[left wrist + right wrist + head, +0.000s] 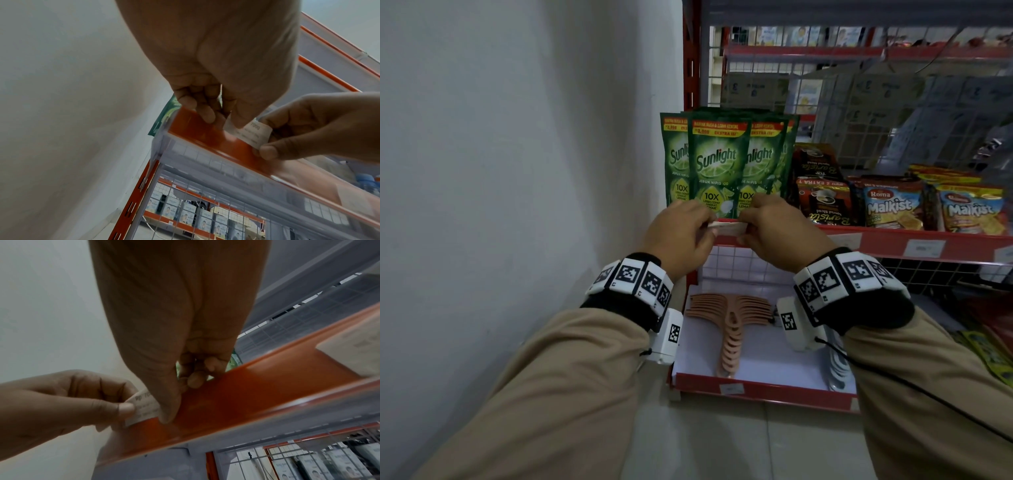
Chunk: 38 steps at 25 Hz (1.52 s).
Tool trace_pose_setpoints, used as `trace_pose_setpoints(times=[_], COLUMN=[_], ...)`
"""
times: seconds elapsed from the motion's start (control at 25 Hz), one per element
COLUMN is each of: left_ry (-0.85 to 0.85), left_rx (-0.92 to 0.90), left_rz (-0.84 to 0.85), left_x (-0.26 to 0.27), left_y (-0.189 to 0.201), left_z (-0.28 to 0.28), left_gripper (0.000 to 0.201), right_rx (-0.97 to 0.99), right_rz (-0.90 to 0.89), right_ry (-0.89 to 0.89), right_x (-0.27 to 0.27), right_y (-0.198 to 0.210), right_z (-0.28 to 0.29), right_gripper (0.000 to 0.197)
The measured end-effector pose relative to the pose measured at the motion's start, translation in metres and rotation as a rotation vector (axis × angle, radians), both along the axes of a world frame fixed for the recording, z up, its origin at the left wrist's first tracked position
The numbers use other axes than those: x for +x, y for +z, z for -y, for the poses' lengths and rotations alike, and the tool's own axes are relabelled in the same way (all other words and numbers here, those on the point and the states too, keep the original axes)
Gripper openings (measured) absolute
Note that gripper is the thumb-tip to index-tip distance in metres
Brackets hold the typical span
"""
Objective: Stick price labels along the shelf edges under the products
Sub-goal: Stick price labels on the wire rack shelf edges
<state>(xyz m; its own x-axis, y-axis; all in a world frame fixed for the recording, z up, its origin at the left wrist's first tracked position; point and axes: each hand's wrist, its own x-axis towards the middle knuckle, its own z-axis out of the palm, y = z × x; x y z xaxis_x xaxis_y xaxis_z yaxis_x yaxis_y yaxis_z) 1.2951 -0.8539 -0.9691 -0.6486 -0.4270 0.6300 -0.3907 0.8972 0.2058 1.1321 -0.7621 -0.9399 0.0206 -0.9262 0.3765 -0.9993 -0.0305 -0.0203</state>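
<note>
Right now both hands meet at the red shelf edge (887, 244), near its left end, directly under the green Sunlight pouches (717, 164). Left hand (681, 236) pinches the left end of a white price label (245, 130) between thumb and curled fingers; right hand (777, 233) pinches the right end the same way, thumb in front. Label lies flat against the red strip, printed side out; digits read roughly "7000" in the left wrist view, smaller text too blurred to read. A clear plastic cover strip (308, 186) runs along the lower part of the edge.

Further right on the same edge sit other white labels (924, 247), below dark Barista coffee packs (825, 202) and Roma Malkist cracker packs (893, 205). On the lower shelf (763, 390), left corner, pink plastic hangers (729, 315) are stacked, with another label on its front edge. White wall (517, 137) borders the rack's left side. Both wrists carry marker-tagged bands (633, 277).
</note>
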Motion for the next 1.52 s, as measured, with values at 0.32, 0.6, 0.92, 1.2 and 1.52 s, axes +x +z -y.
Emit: trace_pose_setpoints(times=[0.32, 0.6, 0.92, 1.2, 1.52], left_ry=[0.065, 0.052, 0.148, 0.186, 0.136], left_rx=[-0.007, 0.044, -0.051, -0.095, 0.010], left_rz=[0.054, 0.052, 0.134, 0.162, 0.121], left_x=[-0.001, 0.006, 0.004, 0.005, 0.012], left_y=[0.004, 0.008, 0.010, 0.009, 0.017], left_z=[-0.001, 0.002, 0.001, -0.001, 0.006], left_gripper=[0.019, 0.010, 0.022, 0.027, 0.019], right_rx=[0.027, 0.016, -0.001, -0.058, -0.196], right_rz=[0.056, 0.061, 0.068, 0.133, 0.261], right_ry=[-0.030, -0.030, -0.039, -0.028, -0.006], right_x=[0.002, 0.002, 0.003, 0.000, -0.005], right_y=[0.005, 0.004, 0.002, -0.003, -0.008], right_z=[-0.005, -0.005, -0.007, -0.006, -0.007], right_gripper=[0.019, 0.018, 0.015, 0.015, 0.013])
